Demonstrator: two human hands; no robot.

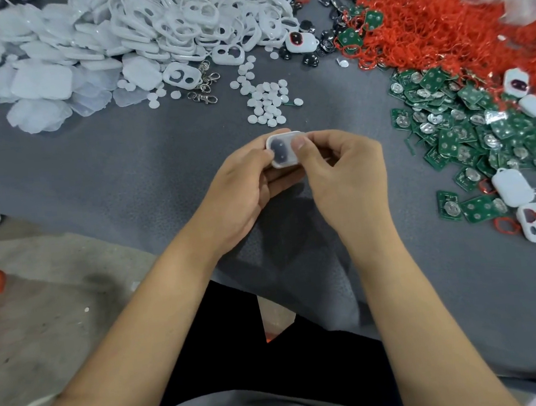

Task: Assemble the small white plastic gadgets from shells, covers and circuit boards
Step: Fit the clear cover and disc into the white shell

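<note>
Closest in: left hand (242,185) cupped under a white shell (283,150), fingers curled round its underside and left edge, holding it face-up at a tilt toward the eyes, probably so the dark cut-outs in its face can be checked. Right hand (342,169) pinching the same shell from its right side, thumb pressed flat on the upper right corner, remaining fingers curled beneath. Likely a squeeze to snap two halves together or seat an insert, judging by thumb pressure opposite the supporting palm. Shell lifted clear of the grey worktop (126,170), between both hands, not resting on anything.

Just beyond the fingertips: small white discs (267,103) scattered in a loose cluster, within easy reach for the next pick. A few metal clasps (205,92) beyond and left of the left hand.

To the right of the right hand: green circuit boards (468,124) heaped in a spread, several finished white gadgets (512,189) lying at the pile's near edge, seemingly set aside on the side where that hand can drop them.

Far beyond the left hand: white covers (38,77) stacked flat, then open-windowed white frames (196,16) piled behind. Far beyond the right hand: a mass of red rings (439,22), small dark parts (310,59) along its left border.
</note>
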